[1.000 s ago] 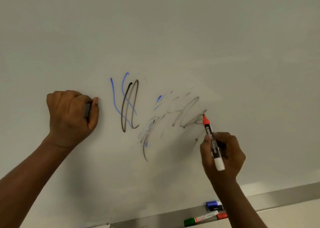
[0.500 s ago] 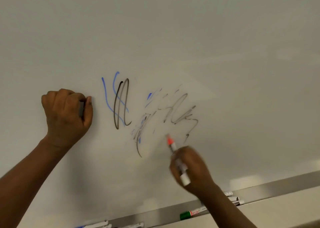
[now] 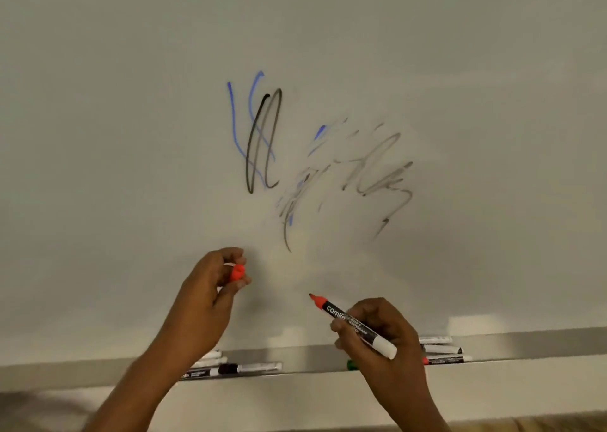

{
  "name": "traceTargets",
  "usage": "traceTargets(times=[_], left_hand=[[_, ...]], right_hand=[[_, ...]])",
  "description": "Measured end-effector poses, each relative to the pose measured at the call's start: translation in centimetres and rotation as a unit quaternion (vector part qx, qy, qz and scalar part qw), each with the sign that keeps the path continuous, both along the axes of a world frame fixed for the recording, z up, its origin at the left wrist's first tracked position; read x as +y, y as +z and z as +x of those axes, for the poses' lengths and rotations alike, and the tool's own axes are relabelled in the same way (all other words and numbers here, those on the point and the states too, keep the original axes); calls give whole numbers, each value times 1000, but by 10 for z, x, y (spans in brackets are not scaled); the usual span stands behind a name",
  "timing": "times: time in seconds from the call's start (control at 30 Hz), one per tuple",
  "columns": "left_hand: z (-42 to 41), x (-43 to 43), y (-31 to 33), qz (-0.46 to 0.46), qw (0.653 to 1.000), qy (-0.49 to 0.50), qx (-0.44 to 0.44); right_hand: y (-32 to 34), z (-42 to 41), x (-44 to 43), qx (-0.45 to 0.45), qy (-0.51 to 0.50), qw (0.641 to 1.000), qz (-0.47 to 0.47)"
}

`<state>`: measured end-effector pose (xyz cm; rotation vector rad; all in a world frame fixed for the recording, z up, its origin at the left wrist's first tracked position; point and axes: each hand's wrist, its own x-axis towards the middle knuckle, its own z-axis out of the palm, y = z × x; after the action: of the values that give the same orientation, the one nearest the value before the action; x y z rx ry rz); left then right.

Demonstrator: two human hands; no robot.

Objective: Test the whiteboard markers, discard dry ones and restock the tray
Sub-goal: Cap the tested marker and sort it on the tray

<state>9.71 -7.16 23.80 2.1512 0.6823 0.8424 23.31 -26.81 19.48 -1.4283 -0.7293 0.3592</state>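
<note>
Red-tipped whiteboard marker with a black label and white barrel end (image 3: 356,327) sits uncapped in the right hand (image 3: 382,339), whose fingers (image 3: 341,328) wrap its middle, tip aimed up-left just off the white board (image 3: 460,86). Left hand (image 3: 210,287) pinches the small red plastic cap (image 3: 237,272) between thumb and fingertips. Above them, blue and black scribbles (image 3: 262,139) and fainter grey strokes (image 3: 377,175) mark the board. Below, the grey metal tray (image 3: 312,354) holds more markers (image 3: 230,369) at both sides.
</note>
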Motion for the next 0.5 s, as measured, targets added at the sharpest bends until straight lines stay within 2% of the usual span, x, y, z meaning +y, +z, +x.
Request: traceTargets(times=[0.07, 0.17, 0.43, 0.5], left_hand=[[-9, -11, -11, -60, 998, 12, 3], [-25, -20, -18, -90, 996, 23, 1], [-54, -30, -23, -153, 988, 13, 12], [-62, -30, -24, -138, 990, 6, 12]], right_hand=[[10, -13, -2, 53, 35, 998, 17], [22, -30, 1, 93, 81, 992, 36], [26, -50, 19, 76, 150, 986, 6], [25, -54, 23, 75, 161, 984, -6]])
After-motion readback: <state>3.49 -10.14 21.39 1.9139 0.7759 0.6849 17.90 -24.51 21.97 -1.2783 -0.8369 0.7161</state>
